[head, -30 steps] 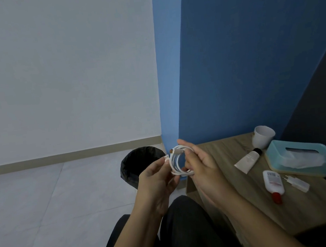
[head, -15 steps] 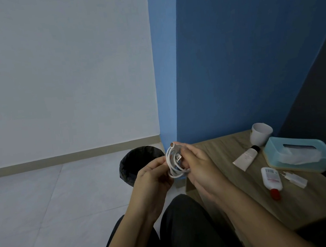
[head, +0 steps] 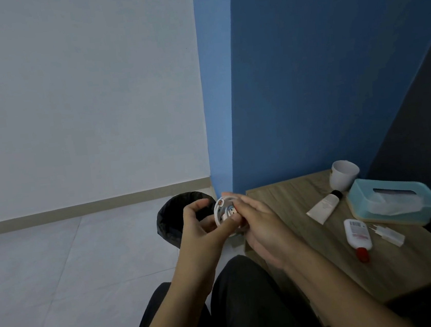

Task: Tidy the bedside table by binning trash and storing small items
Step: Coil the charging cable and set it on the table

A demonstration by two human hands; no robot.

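Note:
A coiled white cable [head: 222, 212] sits between both my hands, above my knees and just left of the wooden bedside table [head: 294, 208]. My left hand [head: 203, 229] pinches the coil from the left with thumb and fingers. My right hand [head: 261, 225] wraps round its right side, hiding part of the loops. On the table lie a white tube with a black cap [head: 324, 206], a white bottle with a red cap [head: 357, 237] and a small white charger plug [head: 387, 233].
A black bin [head: 172, 222] stands on the tiled floor behind my left hand. At the table's back stand a white cup [head: 343, 175] and a teal tissue box [head: 393, 205]. Blue walls close the table in behind and to the right.
The coil has been drawn tighter and turned between my hands. My left thumb now presses across its front. My head has dipped slightly toward the table.

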